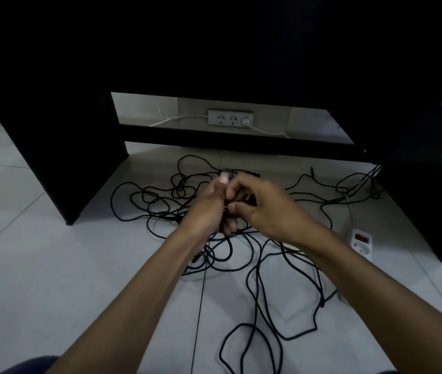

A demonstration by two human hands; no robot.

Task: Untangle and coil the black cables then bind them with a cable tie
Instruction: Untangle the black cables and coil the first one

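Tangled black cables [257,265] sprawl in loose loops over the pale tiled floor under a black desk. My left hand [209,205] and my right hand [263,206] meet above the middle of the tangle, both closed on a bunch of the black cable held between them. A cable end sticks up past my left thumb. One strand hangs straight down from my left hand toward the bottom of the view. The part of the cable inside my fingers is hidden. I see no cable tie.
A black desk panel [52,147] stands at the left and a black drawer unit [430,201] at the right. A white power strip [361,242] lies on the floor at the right. A white wall socket strip [230,117] with a white cord is behind.
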